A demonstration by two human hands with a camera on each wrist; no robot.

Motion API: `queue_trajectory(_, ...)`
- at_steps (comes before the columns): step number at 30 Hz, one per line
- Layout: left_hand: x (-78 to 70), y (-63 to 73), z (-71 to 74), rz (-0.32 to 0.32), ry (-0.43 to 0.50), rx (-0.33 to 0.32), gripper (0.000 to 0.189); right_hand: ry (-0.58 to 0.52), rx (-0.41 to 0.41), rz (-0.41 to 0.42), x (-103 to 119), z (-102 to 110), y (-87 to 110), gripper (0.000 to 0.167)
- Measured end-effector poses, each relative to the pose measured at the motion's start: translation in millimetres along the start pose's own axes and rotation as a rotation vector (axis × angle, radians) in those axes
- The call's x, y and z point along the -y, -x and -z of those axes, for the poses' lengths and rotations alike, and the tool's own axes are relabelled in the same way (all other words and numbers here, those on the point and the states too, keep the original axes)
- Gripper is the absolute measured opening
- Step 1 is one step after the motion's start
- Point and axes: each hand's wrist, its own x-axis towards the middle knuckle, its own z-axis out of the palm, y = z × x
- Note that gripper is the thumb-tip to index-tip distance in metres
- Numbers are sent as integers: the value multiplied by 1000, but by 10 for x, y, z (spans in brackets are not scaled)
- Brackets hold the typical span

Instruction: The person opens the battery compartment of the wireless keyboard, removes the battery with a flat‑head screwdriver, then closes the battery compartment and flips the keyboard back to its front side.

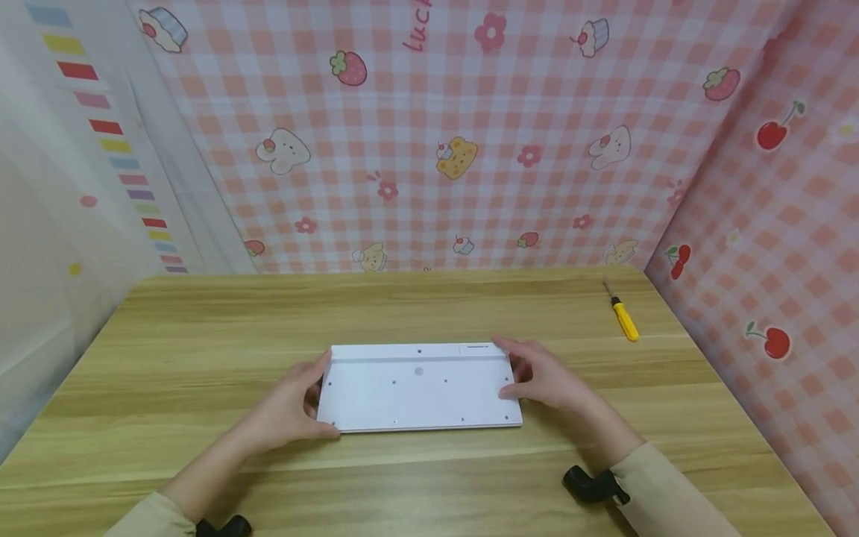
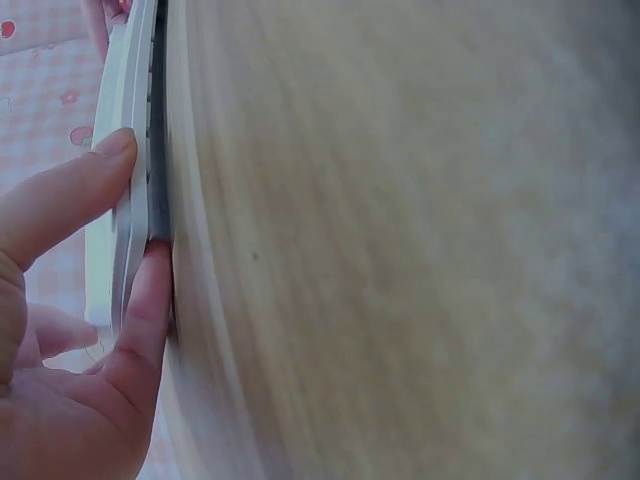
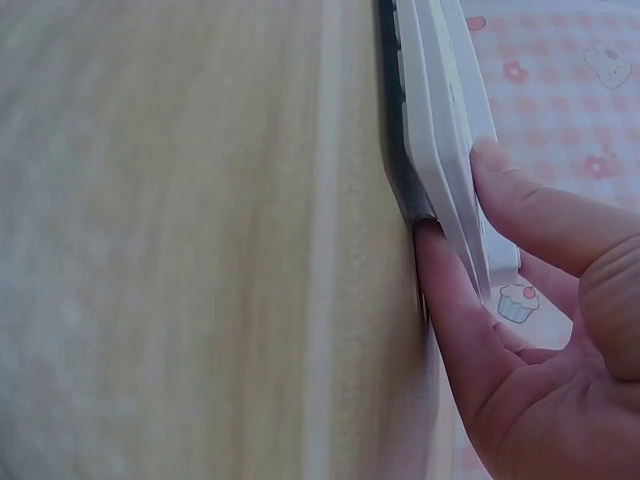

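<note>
- White keyboard (image 1: 419, 403): on or just above the wooden table (image 1: 429, 481), pale underside up, long edges running left-right. Couldn't tell whether it was fully resting; fingers were tucked under both ends.
- Its upper face had small dark dots along it, a round grey mark (image 1: 419, 371) toward the far edge, and a short dark line (image 1: 478, 346) near the far right corner.
- Left hand (image 1: 288, 410): at the keyboard's left end, moderately spread and curved, gripping it. Thumb on the near left corner, index finger at the far left corner; left wrist view showed one finger underneath.
- Right hand (image 1: 549, 377): at the keyboard's right end, partly spread, gripping it. Thumb on the upper face, index finger at the far right corner; right wrist view showed a finger underneath.
- Screwdriver (image 1: 625, 319), yellow handle: lay beyond the keyboard and right of it, well apart, shaft pointing away from the person.
- Pink checked cloth (image 1: 403, 112): hung behind the keyboard, past the table's far edge.
- Beige sleeves (image 1: 671, 492): both on the keyboard's near side, black wrist devices (image 1: 590, 485) beside them.
</note>
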Motion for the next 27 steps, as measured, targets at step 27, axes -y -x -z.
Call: queue_trajectory(27,-43,-8,24,24,-64,23,114,5,40,-2,-53,23,-47,75)
